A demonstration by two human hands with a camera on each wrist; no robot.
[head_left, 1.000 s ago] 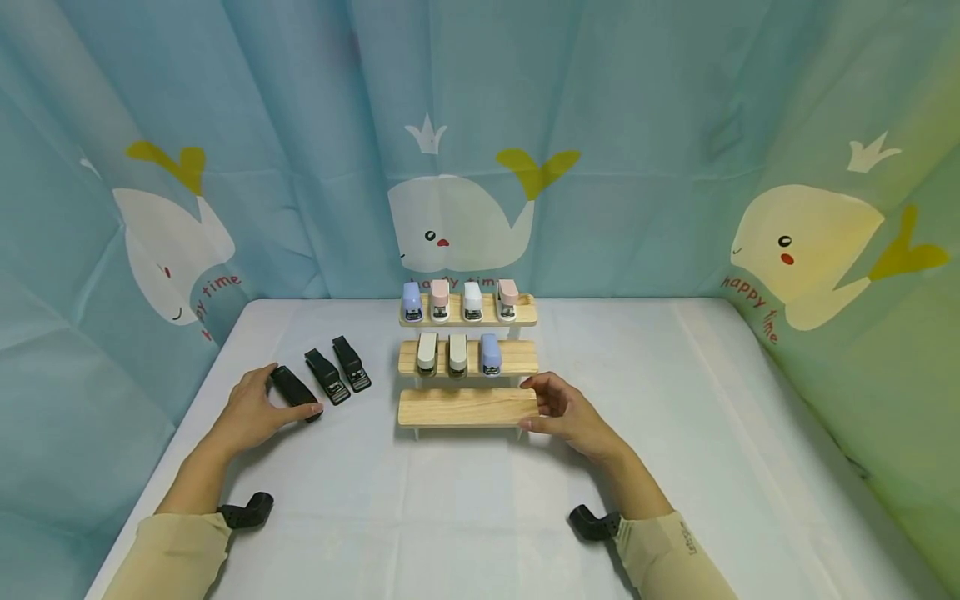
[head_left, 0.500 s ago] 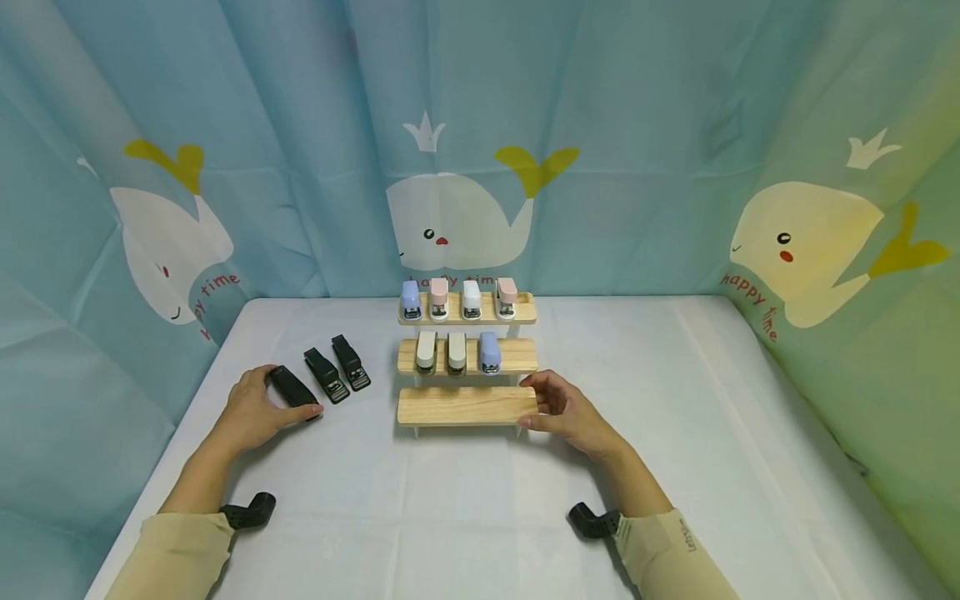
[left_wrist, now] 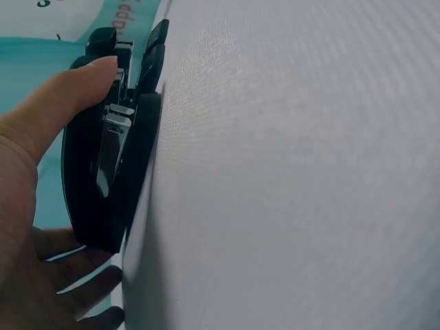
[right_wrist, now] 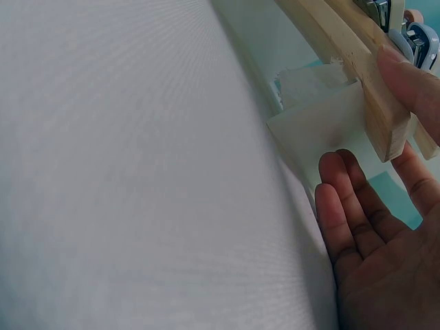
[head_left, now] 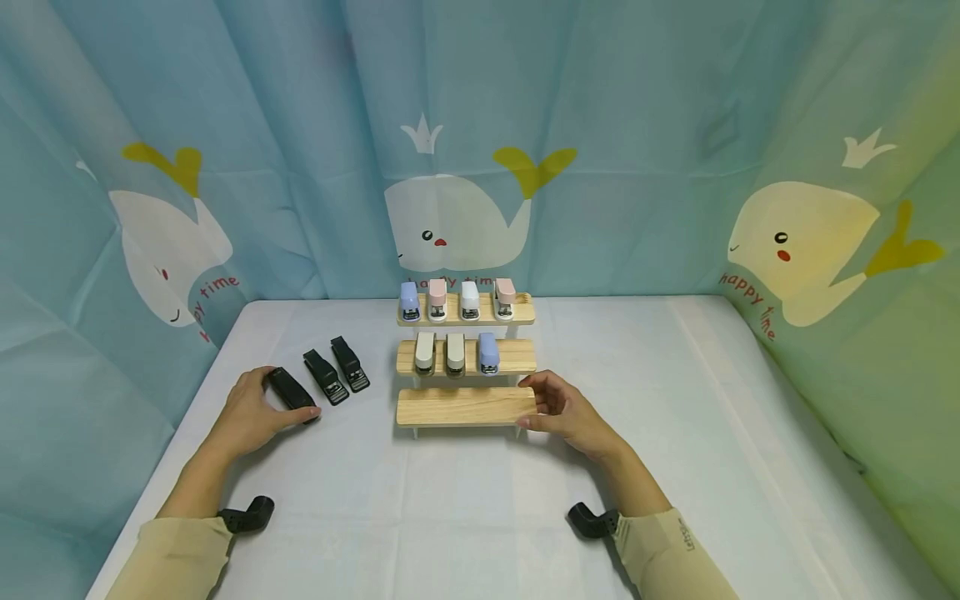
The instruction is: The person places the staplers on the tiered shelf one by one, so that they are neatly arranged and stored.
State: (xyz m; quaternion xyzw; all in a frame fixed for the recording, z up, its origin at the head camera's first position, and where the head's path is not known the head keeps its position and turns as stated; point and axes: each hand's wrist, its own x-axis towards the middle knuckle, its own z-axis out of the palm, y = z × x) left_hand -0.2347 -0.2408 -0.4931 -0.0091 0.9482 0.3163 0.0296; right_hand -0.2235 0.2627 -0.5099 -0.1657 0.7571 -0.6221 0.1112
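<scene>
A black stapler point(head_left: 289, 392) lies at the left of the table. My left hand point(head_left: 246, 418) grips it end to end, thumb at the near end and fingers at the far end. In the left wrist view the stapler point(left_wrist: 103, 165) stays against the white cloth. At the centre stands a three-tier wooden display rack point(head_left: 457, 408). My right hand point(head_left: 576, 422) holds the right end of its lowest board, thumb on the board point(right_wrist: 371, 103) and index finger behind it. The other fingers curl loosely by the white leg point(right_wrist: 323, 124).
Two more black staplers point(head_left: 327, 377) lie right of the held one. Small blue and cream staplers point(head_left: 455, 353) stand on the middle board. Blue, pink and white ones point(head_left: 470, 300) line the top board. A whale-print curtain point(head_left: 637, 167) surrounds the white table.
</scene>
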